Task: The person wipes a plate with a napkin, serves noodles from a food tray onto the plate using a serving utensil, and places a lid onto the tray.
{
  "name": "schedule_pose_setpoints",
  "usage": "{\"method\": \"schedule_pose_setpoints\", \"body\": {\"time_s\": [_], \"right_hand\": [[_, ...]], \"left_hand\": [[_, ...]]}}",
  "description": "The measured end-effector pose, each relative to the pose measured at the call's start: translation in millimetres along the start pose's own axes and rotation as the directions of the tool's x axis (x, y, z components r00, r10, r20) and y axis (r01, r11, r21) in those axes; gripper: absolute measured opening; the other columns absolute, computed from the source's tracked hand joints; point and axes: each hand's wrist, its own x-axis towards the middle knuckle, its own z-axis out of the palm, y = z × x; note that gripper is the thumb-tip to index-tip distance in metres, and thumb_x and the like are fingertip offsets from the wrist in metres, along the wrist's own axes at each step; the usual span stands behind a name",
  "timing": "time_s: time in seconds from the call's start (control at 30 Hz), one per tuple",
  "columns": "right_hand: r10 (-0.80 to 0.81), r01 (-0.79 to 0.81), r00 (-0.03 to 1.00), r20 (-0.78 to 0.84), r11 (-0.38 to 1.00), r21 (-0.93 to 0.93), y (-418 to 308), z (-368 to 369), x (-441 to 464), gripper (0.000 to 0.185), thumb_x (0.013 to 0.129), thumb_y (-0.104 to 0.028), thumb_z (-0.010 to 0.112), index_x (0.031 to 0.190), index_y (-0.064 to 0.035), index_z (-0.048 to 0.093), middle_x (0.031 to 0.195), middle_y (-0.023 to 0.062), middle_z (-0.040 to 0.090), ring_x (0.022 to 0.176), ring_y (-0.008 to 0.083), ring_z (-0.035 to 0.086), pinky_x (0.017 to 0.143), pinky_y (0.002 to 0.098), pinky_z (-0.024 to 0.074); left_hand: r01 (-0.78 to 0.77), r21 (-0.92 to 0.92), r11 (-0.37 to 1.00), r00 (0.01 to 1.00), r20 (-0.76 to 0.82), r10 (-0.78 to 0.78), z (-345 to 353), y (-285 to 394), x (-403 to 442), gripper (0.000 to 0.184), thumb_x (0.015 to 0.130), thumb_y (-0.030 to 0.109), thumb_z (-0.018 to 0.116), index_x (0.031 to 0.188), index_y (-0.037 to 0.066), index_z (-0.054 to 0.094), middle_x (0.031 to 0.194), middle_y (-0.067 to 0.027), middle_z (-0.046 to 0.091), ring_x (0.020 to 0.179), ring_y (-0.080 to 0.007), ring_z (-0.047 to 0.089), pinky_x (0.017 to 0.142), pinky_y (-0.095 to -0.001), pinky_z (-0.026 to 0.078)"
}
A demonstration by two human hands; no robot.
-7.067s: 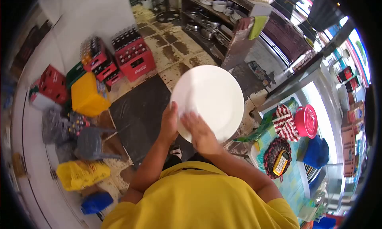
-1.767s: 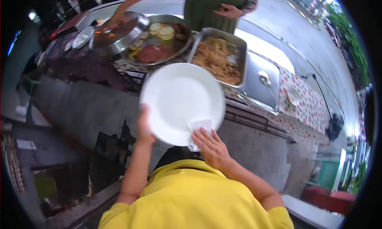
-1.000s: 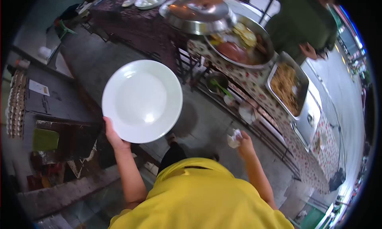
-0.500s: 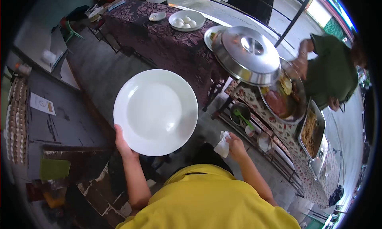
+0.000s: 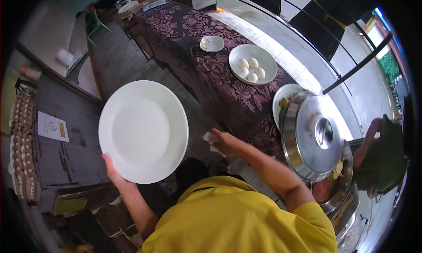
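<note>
A large white plate point(image 5: 143, 132) is tilted up in front of me, its face toward the camera. My left hand point(image 5: 118, 174) grips its lower left rim, with the thumb on the front. To the right of the plate, my right hand point(image 5: 226, 143) is closed on a crumpled white tissue point(image 5: 210, 138), apart from the plate. Past that hand runs a table with a dark floral cloth point(image 5: 211, 73). On it stand a white bowl of several peeled eggs point(image 5: 236, 77) and a small white dish point(image 5: 212, 44).
A metal lid point(image 5: 314, 134) leans over a pan of food point(image 5: 345, 178) at the right, partly covering a white plate point(image 5: 278, 99). Beyond stands a person in dark green point(image 5: 384, 156). Stacked egg trays point(image 5: 24, 147) and a grey cabinet point(image 5: 52, 158) are at the left.
The view has turned toward the floral table, away from the noodle tray. The wiping contact seen earlier has ended; my right hand, still holding the tissue, has come nearer the plate since half a second ago.
</note>
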Motion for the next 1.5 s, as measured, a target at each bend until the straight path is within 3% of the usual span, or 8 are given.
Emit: {"method": "schedule_pose_setpoints", "body": {"time_s": [0.13, 0.37, 0.57, 0.77, 0.93, 1.17, 1.3, 1.5], "right_hand": [[-0.029, -0.063, 0.903, 0.428, 0.978, 0.201, -62, -181, 77, 0.047, 0.082, -0.008, 0.055, 0.127, -0.0036, 0.044, 0.103, 0.0172, 0.062, 0.095, 0.0252, 0.062, 0.076, 0.0356, 0.0527], [-0.059, -0.012, 0.691, -0.72, 0.996, -0.094, -152, -398, -29, 0.041, 0.08, -0.008, 0.054, 0.121, -0.0024, 0.048, 0.103, 0.0141, 0.06, 0.093, 0.0222, 0.06, 0.078, 0.0341, 0.05], [-0.025, 0.248, 0.166, -0.986, 0.969, 0.017, -154, -277, -76, 0.037, 0.079, -0.009, 0.053, 0.115, -0.0013, 0.052, 0.103, 0.0115, 0.059, 0.091, 0.0196, 0.058, 0.079, 0.0327, 0.0476], [0.623, 0.23, 0.193, -0.758, 0.723, 0.652, -24, -58, 45, 0.033, 0.078, -0.009, 0.052, 0.11, -0.0003, 0.055, 0.103, 0.0089, 0.058, 0.09, 0.017, 0.057, 0.081, 0.0314, 0.0452], [0.714, 0.301, 0.177, -0.678, 0.616, 0.728, -3, 48, 48, 0.021, 0.082, -0.009, 0.047, 0.103, -0.0086, 0.047, 0.079, 0.0038, 0.055, 0.057, 0.0111, 0.055, 0.043, 0.0254, 0.0434], [0.899, 0.42, 0.189, -0.396, 0.29, 0.86, -24, 77, 39, 0.027, 0.079, -0.014, 0.054, 0.103, -0.0032, 0.051, 0.079, 0.0097, 0.057, 0.066, 0.0188, 0.058, 0.047, 0.0305, 0.0467], [0.663, 0.038, 0.065, -0.746, 0.745, 0.666, 14, 61, 43, 0.025, 0.077, -0.016, 0.059, 0.095, 0.001, 0.059, 0.088, 0.0193, 0.056, 0.087, 0.0335, 0.054, 0.079, 0.0418, 0.0435], [0.565, -0.045, 0.098, -0.819, 0.825, 0.564, 8, -16, 83, 0.019, 0.078, -0.012, 0.05, 0.089, 0.0037, 0.051, 0.082, 0.0253, 0.06, 0.078, 0.0447, 0.058, 0.069, 0.0493, 0.0463]], "left_hand": [[-0.015, 0.03, 0.999, 1.0, -0.022, 0.016, 4, 7, 68, 0.055, 0.097, 0.042, 0.033, 0.132, -0.001, 0.038, 0.13, -0.0139, 0.047, 0.115, -0.0286, 0.049, 0.097, -0.04, 0.04], [0.046, 0.104, 0.994, 0.999, -0.001, -0.046, 4, 20, 220, 0.055, 0.097, 0.041, 0.033, 0.132, -0.001, 0.037, 0.13, -0.0136, 0.047, 0.114, -0.0285, 0.049, 0.097, -0.0393, 0.04], [0.156, 0.16, 0.975, 0.971, 0.154, -0.181, 48, 23, 322, 0.056, 0.097, 0.042, 0.033, 0.132, -0.003, 0.037, 0.131, -0.013, 0.046, 0.115, -0.0264, 0.048, 0.096, -0.0369, 0.039], [0.291, 0.251, 0.923, 0.878, 0.312, -0.362, 85, -13, 377, 0.059, 0.097, 0.043, 0.033, 0.132, -0.004, 0.037, 0.131, -0.0139, 0.045, 0.117, -0.0269, 0.046, 0.099, -0.0369, 0.036], [0.407, 0.381, 0.83, 0.728, 0.414, -0.546, 114, -53, 376, 0.059, 0.097, 0.045, 0.031, 0.131, -0.003, 0.037, 0.131, -0.0141, 0.046, 0.117, -0.0276, 0.046, 0.1, -0.0387, 0.036], [0.493, 0.473, 0.73, 0.507, 0.526, -0.683, 145, -102, 323, 0.058, 0.097, 0.044, 0.031, 0.132, -0.003, 0.037, 0.13, -0.0138, 0.045, 0.116, -0.0271, 0.046, 0.099, -0.0392, 0.036], [0.538, 0.425, 0.728, 0.477, 0.558, -0.679, 135, -106, 293, 0.06, 0.097, 0.044, 0.033, 0.133, -0.003, 0.034, 0.132, -0.0136, 0.044, 0.117, -0.0271, 0.045, 0.099, -0.0387, 0.035], [0.505, 0.474, 0.722, 0.496, 0.525, -0.692, 120, -76, 263, 0.061, 0.096, 0.046, 0.032, 0.135, -0.001, 0.033, 0.134, -0.0145, 0.042, 0.12, -0.028, 0.043, 0.101, -0.0407, 0.034]]}}
